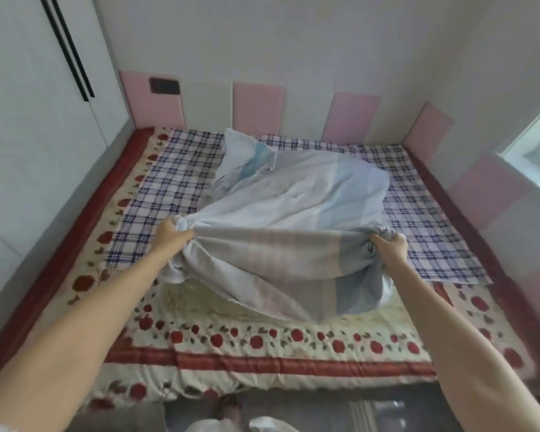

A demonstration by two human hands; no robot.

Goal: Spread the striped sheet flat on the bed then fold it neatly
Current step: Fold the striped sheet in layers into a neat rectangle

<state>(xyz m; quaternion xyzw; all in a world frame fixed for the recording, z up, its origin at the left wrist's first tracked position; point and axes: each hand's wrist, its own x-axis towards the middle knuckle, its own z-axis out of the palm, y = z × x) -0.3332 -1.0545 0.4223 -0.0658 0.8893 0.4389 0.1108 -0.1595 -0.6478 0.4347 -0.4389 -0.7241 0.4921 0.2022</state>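
Both arms out over the bed [256,366]. My left hand [168,236] grips a bunched wad of the striped sheet [293,219] at its near-left edge, fingers curled tight round the cloth. My right hand [388,246] does the same at the near-right edge, knuckles up, fabric gathered in the fist.

Sheet position: billowed above the middle of the bed, over the plaid cover [175,188]. Far end puffed up and partly doubled over itself near the pink-and-white padded headboard [258,107]. Near edge stretched taut between my fists; a loose fold hangs below it toward the rose-print quilt [262,335].

Step in hand, as I judge it: spreading, not yet folding. To do it well:
- keep the hands level and well apart so the near edge stays straight;
- let the trapped air carry the far end out toward the headboard before lowering;
- lower evenly, then work the grip from wads toward the true corners, since bunched cloth hides where the corners are;
- the doubled far-left corner will likely need flattening by hand.

Arms nearly straight, forearms converging slightly, wrists about level with each other.
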